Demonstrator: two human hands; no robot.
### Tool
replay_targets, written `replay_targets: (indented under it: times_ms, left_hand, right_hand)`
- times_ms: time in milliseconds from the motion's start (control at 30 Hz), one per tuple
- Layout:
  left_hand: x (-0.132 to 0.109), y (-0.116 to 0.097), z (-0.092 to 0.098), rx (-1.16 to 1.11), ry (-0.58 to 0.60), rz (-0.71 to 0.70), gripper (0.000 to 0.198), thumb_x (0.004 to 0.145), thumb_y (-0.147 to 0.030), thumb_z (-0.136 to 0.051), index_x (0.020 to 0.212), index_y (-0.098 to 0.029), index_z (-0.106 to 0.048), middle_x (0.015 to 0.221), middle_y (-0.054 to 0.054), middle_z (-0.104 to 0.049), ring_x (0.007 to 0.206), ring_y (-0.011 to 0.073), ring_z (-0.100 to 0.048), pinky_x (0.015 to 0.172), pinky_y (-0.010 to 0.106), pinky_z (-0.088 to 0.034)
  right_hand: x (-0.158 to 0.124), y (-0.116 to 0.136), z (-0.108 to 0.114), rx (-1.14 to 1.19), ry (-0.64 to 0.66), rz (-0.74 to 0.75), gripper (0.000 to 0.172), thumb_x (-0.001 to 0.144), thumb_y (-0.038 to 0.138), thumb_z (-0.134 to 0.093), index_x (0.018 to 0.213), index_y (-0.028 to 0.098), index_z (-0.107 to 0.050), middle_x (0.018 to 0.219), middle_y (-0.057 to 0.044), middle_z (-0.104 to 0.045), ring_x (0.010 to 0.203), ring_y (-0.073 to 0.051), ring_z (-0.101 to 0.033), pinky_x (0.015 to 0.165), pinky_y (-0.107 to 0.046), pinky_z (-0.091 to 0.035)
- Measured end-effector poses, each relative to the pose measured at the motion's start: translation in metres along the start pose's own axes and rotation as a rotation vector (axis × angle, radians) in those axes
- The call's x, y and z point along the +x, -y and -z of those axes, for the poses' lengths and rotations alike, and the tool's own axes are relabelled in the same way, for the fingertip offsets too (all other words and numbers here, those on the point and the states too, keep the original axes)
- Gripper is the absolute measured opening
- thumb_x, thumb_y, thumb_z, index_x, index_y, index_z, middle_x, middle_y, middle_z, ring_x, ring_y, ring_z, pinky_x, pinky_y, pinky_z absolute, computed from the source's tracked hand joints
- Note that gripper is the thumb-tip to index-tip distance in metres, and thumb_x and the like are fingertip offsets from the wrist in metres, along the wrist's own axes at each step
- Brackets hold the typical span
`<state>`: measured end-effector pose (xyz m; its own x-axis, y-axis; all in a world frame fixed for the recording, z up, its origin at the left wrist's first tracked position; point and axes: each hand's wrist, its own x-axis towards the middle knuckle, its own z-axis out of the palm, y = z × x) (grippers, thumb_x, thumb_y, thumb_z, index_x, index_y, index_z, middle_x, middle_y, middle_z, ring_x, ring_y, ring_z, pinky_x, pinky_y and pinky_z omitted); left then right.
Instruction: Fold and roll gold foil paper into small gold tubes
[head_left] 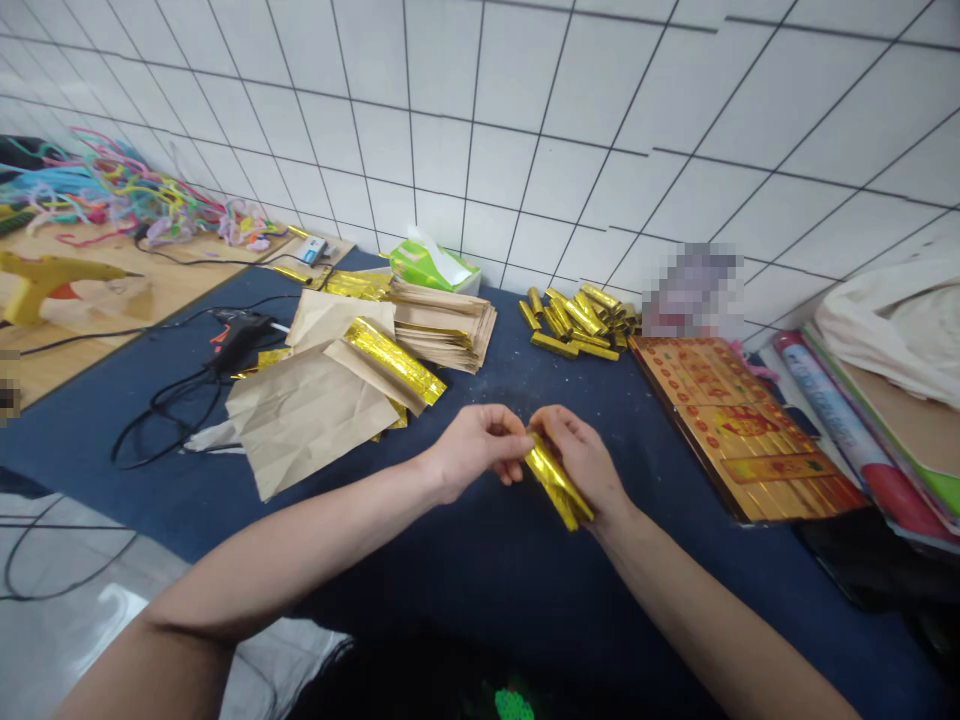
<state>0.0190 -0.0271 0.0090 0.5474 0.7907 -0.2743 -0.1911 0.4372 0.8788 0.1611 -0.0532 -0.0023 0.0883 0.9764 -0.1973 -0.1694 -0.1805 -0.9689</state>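
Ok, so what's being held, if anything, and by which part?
A folded gold foil piece: the right hand holds it along its right side. The left hand meets its far end; whether it grips can't be told.

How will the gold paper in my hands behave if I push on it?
The gold paper will probably dent easily, since it looks thin and creased. It may spring open if released, as its near end looks parted. Its shiny surface could feel slippery.
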Motion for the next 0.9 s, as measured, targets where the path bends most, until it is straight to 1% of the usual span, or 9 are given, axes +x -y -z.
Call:
replay_targets:
  times_ms: [67,133,200,300,367,467,600,733,900]
  left_hand:
    - [0.003,-0.006,0.005,-0.137,-0.113,-0.022,0.018,0.067,-0.014,-0.068,0.066,-0.012,-0.051,0.047,-0.004,-0.055,0.038,0.0060,-0.053,0.039,0.014,-0.043]
    - [0.007,-0.011,0.011,-0.272,-0.198,-0.036,0.014,0.071,-0.010,-0.064,0.065,-0.012,-0.051,0.049,-0.003,-0.056,0.040,0.0050,-0.053,0.040,0.013,-0.043]
    - [0.009,-0.014,0.015,-0.380,-0.234,-0.018,0.014,0.076,-0.007,-0.057,0.064,-0.011,-0.052,0.050,-0.002,-0.056,0.041,0.0042,-0.053,0.041,0.012,-0.044]
    - [0.010,-0.014,0.016,-0.465,-0.254,0.025,0.017,0.081,-0.004,-0.051,0.065,-0.010,-0.053,0.051,-0.001,-0.056,0.041,0.0034,-0.053,0.042,0.011,-0.044]
    - [0.010,-0.013,0.014,-0.480,-0.261,0.042,0.019,0.082,-0.004,-0.049,0.064,-0.009,-0.054,0.050,0.000,-0.056,0.041,0.0032,-0.053,0.042,0.011,-0.044]
    - [0.009,-0.010,0.011,-0.482,-0.259,0.047,0.020,0.083,-0.003,-0.047,0.064,-0.009,-0.054,0.049,0.000,-0.056,0.040,0.0033,-0.052,0.041,0.011,-0.044]
    - [0.007,-0.009,0.008,-0.471,-0.254,0.059,0.020,0.082,-0.003,-0.048,0.064,-0.010,-0.053,0.051,0.000,-0.057,0.041,0.0038,-0.053,0.042,0.011,-0.045]
    - [0.007,-0.008,0.008,-0.464,-0.248,0.067,0.019,0.082,-0.004,-0.049,0.065,-0.010,-0.053,0.051,0.000,-0.057,0.041,0.0039,-0.053,0.042,0.011,-0.045]
    - [0.006,-0.005,0.007,-0.457,-0.216,0.107,0.016,0.080,-0.005,-0.052,0.066,-0.010,-0.052,0.053,0.000,-0.056,0.042,0.0030,-0.052,0.045,0.011,-0.044]
  right_hand:
    - [0.002,0.002,0.007,0.000,-0.079,0.192,0.027,0.074,0.045,-0.060,0.070,0.019,-0.055,0.060,0.003,-0.052,0.048,-0.008,-0.045,0.044,-0.021,-0.036]
    - [0.002,0.006,0.014,-0.047,-0.099,0.393,0.019,0.078,0.038,-0.059,0.074,0.019,-0.057,0.066,0.002,-0.054,0.052,-0.009,-0.048,0.048,-0.022,-0.038]
    - [0.000,0.008,0.019,-0.177,-0.056,0.533,0.012,0.078,0.031,-0.060,0.078,0.020,-0.058,0.070,0.002,-0.054,0.055,-0.009,-0.049,0.051,-0.024,-0.040]
    - [-0.005,0.008,0.019,-0.417,0.015,0.673,0.006,0.077,0.023,-0.061,0.081,0.020,-0.059,0.080,-0.001,-0.054,0.065,-0.012,-0.053,0.059,-0.027,-0.043]
    - [-0.007,0.006,0.018,-0.481,0.003,0.766,0.011,0.076,0.019,-0.061,0.086,0.021,-0.056,0.084,-0.002,-0.054,0.069,-0.013,-0.053,0.062,-0.028,-0.044]
    - [-0.008,0.004,0.016,-0.520,-0.037,0.892,0.021,0.074,0.015,-0.063,0.090,0.022,-0.053,0.087,-0.001,-0.052,0.065,-0.011,-0.053,0.060,-0.027,-0.045]
    - [-0.007,0.003,0.016,-0.663,-0.058,0.918,0.017,0.074,0.016,-0.064,0.087,0.021,-0.054,0.083,0.001,-0.051,0.060,-0.009,-0.051,0.060,-0.027,-0.045]
    - [-0.006,0.005,0.018,-0.586,-0.188,0.871,0.019,0.074,0.023,-0.065,0.088,0.023,-0.052,0.082,0.001,-0.052,0.062,-0.010,-0.052,0.060,-0.027,-0.045]
    - [-0.008,0.013,0.018,-0.733,-0.170,0.828,0.006,0.076,0.027,-0.061,0.075,0.023,-0.058,0.080,-0.002,-0.056,0.068,-0.015,-0.052,0.061,-0.029,-0.045]
